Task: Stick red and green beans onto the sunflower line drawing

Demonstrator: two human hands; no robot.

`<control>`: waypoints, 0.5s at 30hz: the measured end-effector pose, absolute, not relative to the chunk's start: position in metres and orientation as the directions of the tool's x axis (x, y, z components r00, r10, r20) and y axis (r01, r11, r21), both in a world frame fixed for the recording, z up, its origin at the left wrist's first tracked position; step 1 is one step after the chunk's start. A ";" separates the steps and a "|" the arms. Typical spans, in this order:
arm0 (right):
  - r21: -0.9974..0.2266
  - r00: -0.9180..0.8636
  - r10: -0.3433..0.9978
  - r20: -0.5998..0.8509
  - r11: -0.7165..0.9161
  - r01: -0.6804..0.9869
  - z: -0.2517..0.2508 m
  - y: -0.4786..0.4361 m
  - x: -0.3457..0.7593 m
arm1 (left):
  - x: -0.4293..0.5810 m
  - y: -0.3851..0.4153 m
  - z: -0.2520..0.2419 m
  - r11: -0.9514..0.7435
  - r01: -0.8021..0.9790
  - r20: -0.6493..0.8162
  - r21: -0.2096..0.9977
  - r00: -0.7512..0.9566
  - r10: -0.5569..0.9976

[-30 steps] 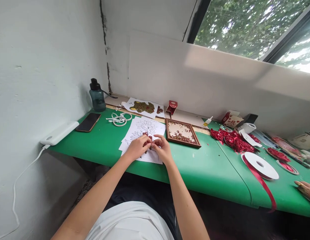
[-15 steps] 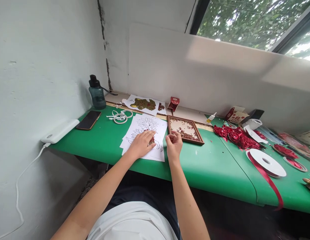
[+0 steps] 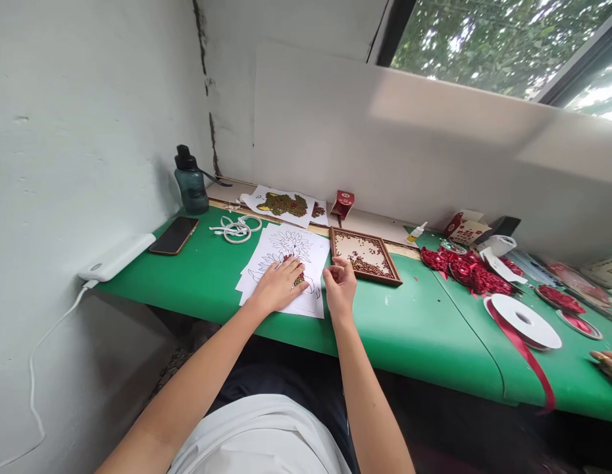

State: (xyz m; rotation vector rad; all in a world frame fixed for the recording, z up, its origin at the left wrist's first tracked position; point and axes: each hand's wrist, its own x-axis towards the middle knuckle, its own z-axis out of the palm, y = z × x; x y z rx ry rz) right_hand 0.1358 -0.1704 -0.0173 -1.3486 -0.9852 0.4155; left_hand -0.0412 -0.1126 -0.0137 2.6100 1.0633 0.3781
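My left hand (image 3: pixel 278 286) lies flat with fingers stretched over a sheet of paper (image 3: pixel 310 253) that bears outlined flowers. Red and greenish beans (image 3: pixel 300 275) fill part of the drawing, partly covered by my fingers. Close by on the right, my right hand (image 3: pixel 340 288) hovers at the paper's right edge with its fingers curled and pinched together. Whatever may be between those fingertips is too small to make out. Just beyond that hand sits a brown-framed tray (image 3: pixel 392 266) with reddish beans scattered over its pale bottom.
Left on the green table are white cables (image 3: pixel 235 229), a phone (image 3: pixel 175 236), a power strip (image 3: pixel 118 257) and a bottle (image 3: pixel 191 184). A bean picture (image 3: pixel 286 205), a red box (image 3: pixel 343 203) and a glue bottle (image 3: pixel 416 232) line the back. Ribbon spools (image 3: pixel 526 320) and another person's hand (image 3: pixel 609 362) are right.
My right hand has shifted slightly left, toward the paper's edge, its fingers still pinched. My left hand keeps its place on the sheet.
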 end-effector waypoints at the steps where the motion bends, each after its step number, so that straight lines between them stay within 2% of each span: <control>1: -0.934 0.555 0.756 0.347 0.226 0.276 -0.017 -0.170 0.136 | -0.041 -0.112 -0.014 -0.679 0.633 0.127 0.372 0.690 0.713; 8: -0.944 0.515 0.798 0.313 0.205 0.258 -0.018 -0.170 0.135 | -0.042 -0.114 -0.013 -0.663 0.608 0.139 0.436 0.683 0.717; 15: -0.942 0.343 0.897 0.277 0.184 0.281 -0.016 -0.173 0.129 | -0.055 -0.113 -0.007 -0.652 0.406 0.430 0.640 0.514 0.742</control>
